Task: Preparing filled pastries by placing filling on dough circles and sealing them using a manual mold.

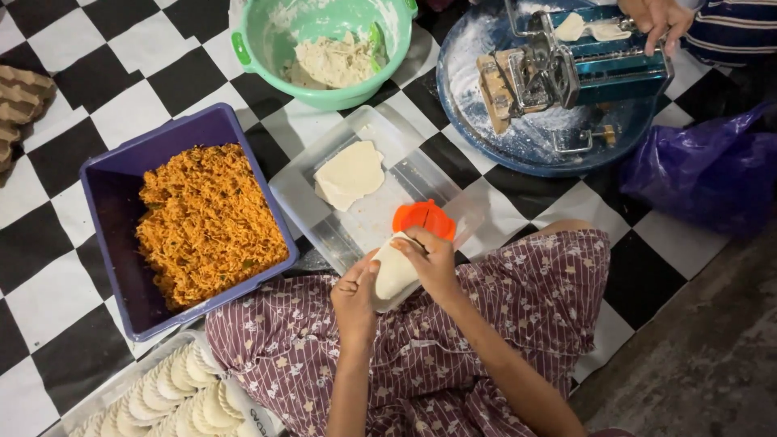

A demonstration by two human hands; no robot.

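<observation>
Over the lap, the left hand and right hand close their fingers on a dough sheet laid in an orange dumpling press. A purple tub holds orange shredded filling. The clear tray carries a dough round; the green bowl holds dough. Another person's hand rests on the pasta roller.

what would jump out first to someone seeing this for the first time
Probably the purple tub at left, heaped with bright orange shredded filling, against the black-and-white checked floor. Next, at centre, the left hand and right hand fold a pale dough sheet over an orange mould. At top right another person's hand rests on a blue dough roller machine.
</observation>
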